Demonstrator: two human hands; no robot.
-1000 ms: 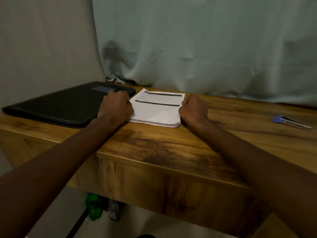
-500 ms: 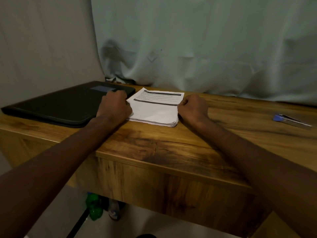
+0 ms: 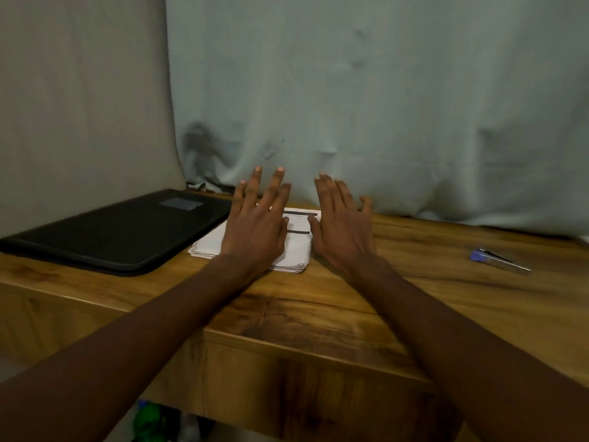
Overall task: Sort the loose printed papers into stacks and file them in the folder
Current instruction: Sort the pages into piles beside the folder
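I see a wooden worktop (image 3: 318, 301) with a strong dark grain, its front edge running across my view. On its left part lies a closed black folder (image 3: 118, 231), flat. Just beside the folder's right edge sits a stack of printed papers (image 3: 294, 250), lying flat. Well apart, toward the right end, lies a small blue-and-clear item (image 3: 497, 258); I cannot tell what it is.
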